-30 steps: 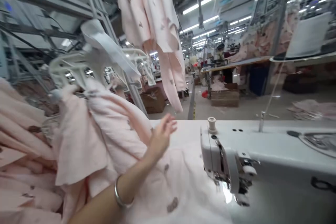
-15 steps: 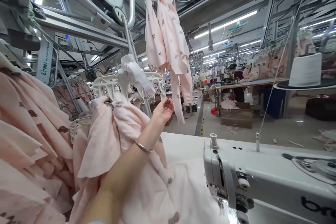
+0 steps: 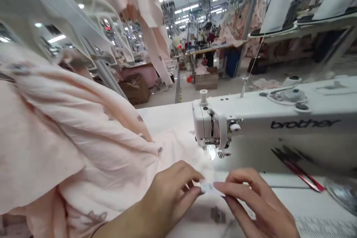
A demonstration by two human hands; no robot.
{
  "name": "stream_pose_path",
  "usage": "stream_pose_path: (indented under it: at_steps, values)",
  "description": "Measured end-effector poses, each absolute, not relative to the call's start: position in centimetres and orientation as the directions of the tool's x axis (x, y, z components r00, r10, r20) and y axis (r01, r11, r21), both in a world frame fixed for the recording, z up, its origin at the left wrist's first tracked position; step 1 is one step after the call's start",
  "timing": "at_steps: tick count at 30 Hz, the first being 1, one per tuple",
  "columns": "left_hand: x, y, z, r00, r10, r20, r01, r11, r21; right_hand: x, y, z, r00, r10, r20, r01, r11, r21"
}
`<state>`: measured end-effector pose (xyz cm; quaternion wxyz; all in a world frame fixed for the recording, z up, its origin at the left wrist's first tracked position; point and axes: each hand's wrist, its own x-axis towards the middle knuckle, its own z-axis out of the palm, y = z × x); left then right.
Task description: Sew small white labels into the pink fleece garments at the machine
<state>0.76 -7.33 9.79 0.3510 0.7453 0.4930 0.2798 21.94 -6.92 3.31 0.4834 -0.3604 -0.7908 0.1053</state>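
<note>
Between my two hands, in front of the sewing machine [image 3: 213,126], is a small white label [image 3: 209,188] with faint print. My left hand [image 3: 170,193] pinches its left end between thumb and forefinger. The right end is pinched by my right hand [image 3: 253,200]. Pale pink fabric with small brown motifs [image 3: 111,148] lies under my hands and stretches up to the left, where it hangs from a white clip hanger [image 3: 103,18]. The machine's lamp shines near the needle, just beyond my fingers.
Red-handled thread snips [image 3: 304,174] lie on the machine bed at right, near a shiny metal dish [image 3: 344,195]. White thread cones [image 3: 279,11] stand behind the machine. More pink pieces [image 3: 150,18] hang at upper left. Farther back are a worktable [image 3: 214,47] and cardboard boxes [image 3: 206,80].
My left hand has come down from the hanger to the machine front. My right hand has entered the view, and both now hold a label. The view has tilted down and closer.
</note>
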Motion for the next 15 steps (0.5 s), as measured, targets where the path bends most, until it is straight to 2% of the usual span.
stream_pose_path:
  at_steps: [2,3,5,6,7,9,11,13,15]
  values:
    - [-0.1,-7.3,9.3,0.334,0.905,-0.264,0.411,0.112,0.905,21.6,-6.8,3.6,-0.349,0.58,0.736,0.462,0.79,-0.403]
    - [-0.4,-7.0,9.1,0.362,0.834,-0.417,0.313,0.313,0.897,21.4,-6.8,3.4,-0.392,0.535,0.748,0.465,0.817,-0.34]
    - [-0.6,-6.5,8.5,0.436,0.691,-0.576,0.127,0.586,0.8,20.8,-7.0,3.0,-0.448,0.482,0.753,0.46,0.847,-0.268]
    - [-0.6,-6.4,8.2,0.448,0.67,-0.592,0.055,0.64,0.766,20.4,-7.1,2.8,-0.44,0.495,0.749,0.46,0.841,-0.285]
    - [-0.5,-6.2,8.0,0.429,0.686,-0.587,0.006,0.648,0.762,20.0,-7.3,2.6,-0.398,0.548,0.735,0.468,0.811,-0.352]
    - [-0.2,-6.2,7.6,0.344,0.768,-0.54,-0.026,0.583,0.812,19.1,-7.6,2.5,-0.237,0.757,0.608,0.43,0.643,-0.633]
    - [0.0,-6.4,7.3,0.278,0.83,-0.484,0.008,0.502,0.865,18.3,-7.7,2.7,-0.182,0.941,0.286,0.245,0.325,-0.913]
    - [0.2,-6.6,7.2,0.254,0.851,-0.46,0.041,0.465,0.884,17.6,-7.7,2.9,-0.285,0.959,-0.005,0.046,0.008,-0.999]
    - [0.3,-6.7,7.1,0.251,0.852,-0.459,0.064,0.459,0.886,17.0,-7.6,3.1,-0.347,0.929,-0.128,-0.038,-0.151,-0.988]
